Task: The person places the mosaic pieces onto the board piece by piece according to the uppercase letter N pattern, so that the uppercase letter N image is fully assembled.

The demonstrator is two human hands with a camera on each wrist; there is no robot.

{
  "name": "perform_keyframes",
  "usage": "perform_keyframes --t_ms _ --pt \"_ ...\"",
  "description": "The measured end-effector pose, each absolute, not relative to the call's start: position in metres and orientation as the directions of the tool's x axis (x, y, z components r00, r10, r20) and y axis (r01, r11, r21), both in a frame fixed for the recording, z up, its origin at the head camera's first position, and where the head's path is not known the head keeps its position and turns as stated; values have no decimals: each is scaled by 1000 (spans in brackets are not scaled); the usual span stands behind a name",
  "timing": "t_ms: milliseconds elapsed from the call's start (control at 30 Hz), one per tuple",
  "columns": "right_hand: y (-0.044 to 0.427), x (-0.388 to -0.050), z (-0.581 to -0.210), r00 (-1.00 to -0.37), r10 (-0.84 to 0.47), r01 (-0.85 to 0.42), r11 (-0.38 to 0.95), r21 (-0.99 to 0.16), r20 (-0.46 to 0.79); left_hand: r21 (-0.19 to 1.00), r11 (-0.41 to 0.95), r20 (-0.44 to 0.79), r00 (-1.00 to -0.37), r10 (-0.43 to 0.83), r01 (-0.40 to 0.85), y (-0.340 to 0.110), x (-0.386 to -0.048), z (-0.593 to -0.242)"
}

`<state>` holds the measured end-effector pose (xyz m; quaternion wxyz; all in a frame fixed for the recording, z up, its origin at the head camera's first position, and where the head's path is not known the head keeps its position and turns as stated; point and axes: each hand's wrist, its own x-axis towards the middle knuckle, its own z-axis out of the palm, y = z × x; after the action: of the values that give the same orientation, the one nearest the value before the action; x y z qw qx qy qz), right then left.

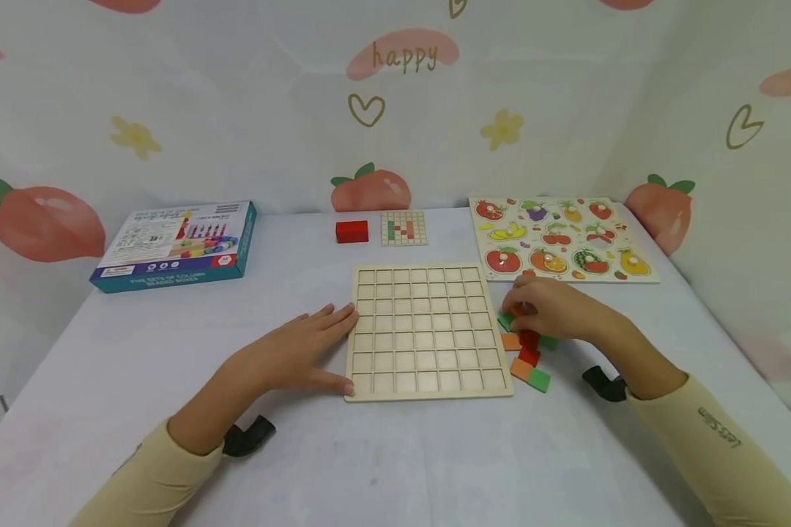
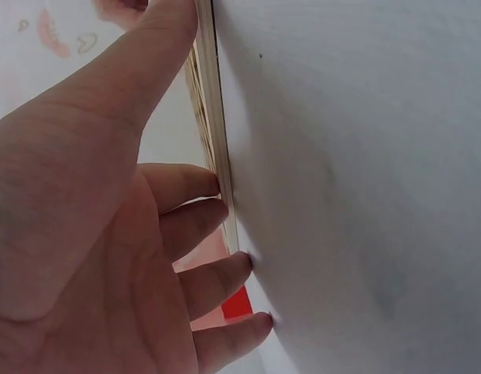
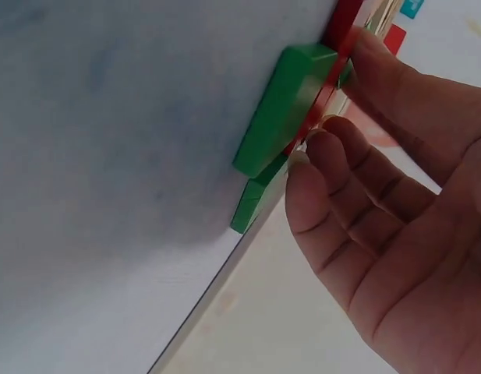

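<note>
A pale wooden grid board [image 1: 433,399] lies flat in the middle of the white table. My left hand [image 1: 296,351] rests at its left side, thumb on the near corner and fingers spread along the edge. In the left wrist view, the fingertips [image 2: 213,273] touch the board's edge and the tabletop. Right of the board my right hand [image 1: 556,307] reaches over a loose heap of small tiles, green [image 1: 538,379], orange [image 1: 521,369] and red [image 1: 529,356]. Its thumb and bent fingers stand around tiles; whether they pinch one is unclear. The right wrist view shows a green tile [image 3: 283,109] beside the fingertips.
At the back stand a red block [image 1: 352,232] and a small patterned grid card [image 1: 404,228]. A fruit puzzle board [image 1: 567,274] lies behind my right hand. The blue-edged box [image 1: 174,249] sits at the back left.
</note>
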<state>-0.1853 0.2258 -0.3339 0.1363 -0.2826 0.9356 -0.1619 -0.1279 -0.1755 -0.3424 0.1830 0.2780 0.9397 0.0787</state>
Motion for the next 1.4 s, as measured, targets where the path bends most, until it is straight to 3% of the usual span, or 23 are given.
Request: perform_keyframes --t_ms 233,567,800,1033,1400 --pt "222 -189 -328 -811 -555 -446 790 -421 -183 235 835 -298 -781 549 497 -172 -128 -342" --pt "200 -195 -317 -821 -569 -466 709 -529 -39 227 838 -299 -783 546 497 -173 -129 -344" --pt "179 -208 -318 -859 -499 -332 712 -619 -113 232 838 -297 -784 544 493 -175 -128 -345" --pt "153 -222 -320 -835 -519 -243 644 -725 -181 234 842 -288 -792 538 486 -174 -126 -345" --pt "102 -228 -323 -795 -583 -274 595 -756 -171 248 848 -288 -800 527 469 -172 -123 -346"
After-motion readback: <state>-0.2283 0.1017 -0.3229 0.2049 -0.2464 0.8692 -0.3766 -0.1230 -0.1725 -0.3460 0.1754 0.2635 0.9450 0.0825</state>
